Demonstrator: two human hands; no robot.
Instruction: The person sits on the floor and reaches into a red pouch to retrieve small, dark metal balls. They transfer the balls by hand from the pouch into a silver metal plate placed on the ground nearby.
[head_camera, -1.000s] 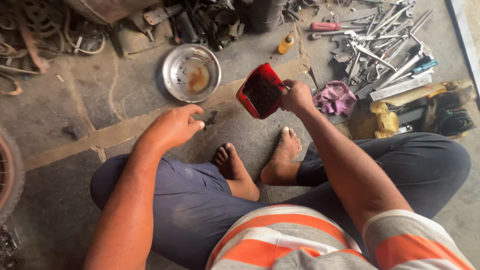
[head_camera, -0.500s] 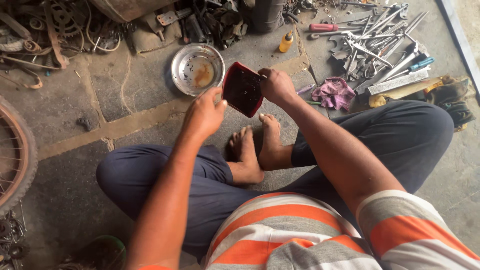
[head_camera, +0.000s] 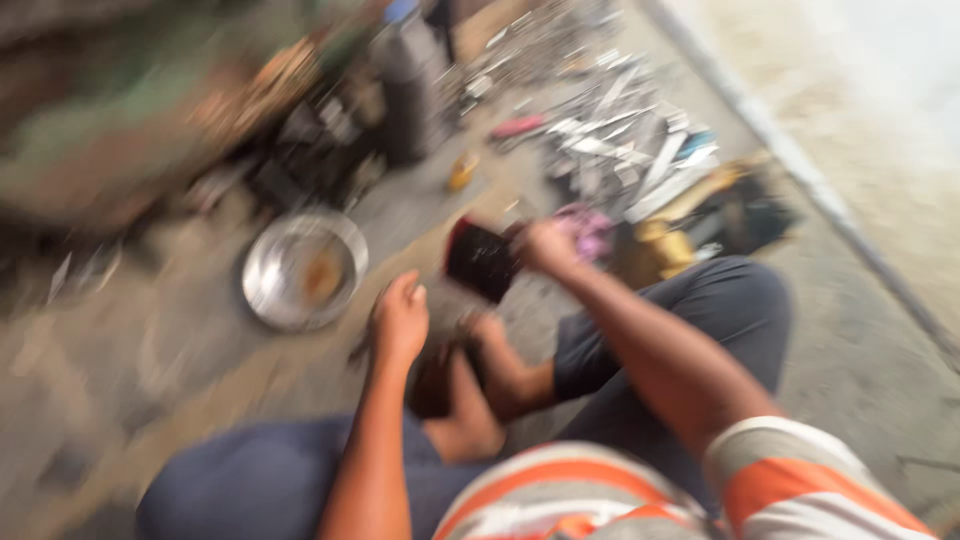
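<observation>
The view is heavily blurred by motion. My right hand grips a dark red, bowl-like plastic part and holds it above my crossed feet. My left hand hovers just left of and below that part, fingers loosely curled, not clearly touching it. A round metal dish with a brownish smear inside lies on the concrete floor to the left of my left hand. I sit cross-legged in dark trousers and an orange-and-white striped shirt.
A heap of metal spanners and tools lies at the far right with a pinkish rag and a yellow cloth beside it. Dark machine parts crowd the far left. A raised kerb edge runs along the right.
The camera has swung sharply, tilting and blurring the scene. My right hand still holds the red part; my left hand has dropped a little away from it.
</observation>
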